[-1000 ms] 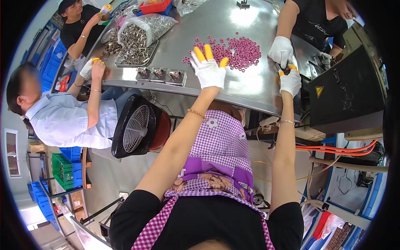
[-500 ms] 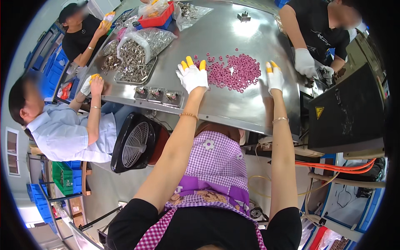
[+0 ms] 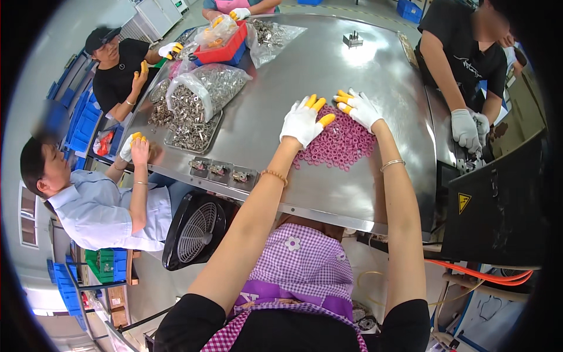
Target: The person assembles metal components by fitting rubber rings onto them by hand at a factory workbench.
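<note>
Many small pink rings (image 3: 341,144) lie in a loose pile on the metal table (image 3: 281,82). My left hand (image 3: 303,122), in a white glove with yellow fingertips, rests flat on the pile's left and far side, fingers spread. At its far right edge lies my right hand (image 3: 360,110), gloved alike, its fingers stretched out and pointing left toward the other hand. Both hands are open and grip nothing. Some rings are hidden beneath the gloves.
Left on the table are a metal tray (image 3: 186,142) of small metal parts, a clear bag (image 3: 221,82) of parts and a red bin (image 3: 226,50). Small clear boxes (image 3: 219,171) line the near edge. A metal block (image 3: 353,40) stands far back. Co-workers sit around.
Both hands have moved in toward each other over the pile, the right one from the table's right side. The rings are now bunched closer together. My view has shifted slightly.
</note>
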A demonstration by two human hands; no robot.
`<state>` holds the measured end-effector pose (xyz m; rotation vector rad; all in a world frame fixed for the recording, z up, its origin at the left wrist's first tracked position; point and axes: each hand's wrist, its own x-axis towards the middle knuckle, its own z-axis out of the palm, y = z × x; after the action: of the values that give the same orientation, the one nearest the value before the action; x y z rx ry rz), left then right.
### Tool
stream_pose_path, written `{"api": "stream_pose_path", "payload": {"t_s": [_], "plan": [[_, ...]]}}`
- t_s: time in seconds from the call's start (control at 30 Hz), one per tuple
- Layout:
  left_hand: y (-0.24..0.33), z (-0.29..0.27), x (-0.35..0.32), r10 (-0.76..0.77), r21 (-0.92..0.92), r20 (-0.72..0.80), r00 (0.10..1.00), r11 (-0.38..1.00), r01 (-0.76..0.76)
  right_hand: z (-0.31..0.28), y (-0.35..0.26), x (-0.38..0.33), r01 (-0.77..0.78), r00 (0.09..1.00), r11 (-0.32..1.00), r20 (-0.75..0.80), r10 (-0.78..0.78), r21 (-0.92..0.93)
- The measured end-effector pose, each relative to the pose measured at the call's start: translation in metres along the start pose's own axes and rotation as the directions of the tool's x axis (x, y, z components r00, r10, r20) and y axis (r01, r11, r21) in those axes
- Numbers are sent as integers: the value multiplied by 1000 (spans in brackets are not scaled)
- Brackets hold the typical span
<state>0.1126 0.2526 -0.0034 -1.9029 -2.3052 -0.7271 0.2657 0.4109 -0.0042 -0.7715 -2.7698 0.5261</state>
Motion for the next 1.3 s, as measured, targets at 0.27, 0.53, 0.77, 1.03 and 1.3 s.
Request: {"api": "stream_pose_path", "payload": {"t_s": [0.27,0.53,0.77,1.03,1.3], "plan": [[43,6,-12,143,-41,64,988,989,-140,-5,-8,-51,-12,999,986,54,3,169],[83,-6,-46,239,-109,227,944,969,-219,-16,-14,-122,-69,998,976,6,70,208],[90,-47,-82,212,-441,300,930,895,-62,-25,-17,-159,-170,984,915,20,175,366],[33,-40,-142,-298,-70,44,953,951,301,-17,-50,-64,-102,986,958,-100,132,267],[55,-43,-134,-49,8,82,995,999,48,23,-45,19,-19,986,997,-168,6,-73]]}}
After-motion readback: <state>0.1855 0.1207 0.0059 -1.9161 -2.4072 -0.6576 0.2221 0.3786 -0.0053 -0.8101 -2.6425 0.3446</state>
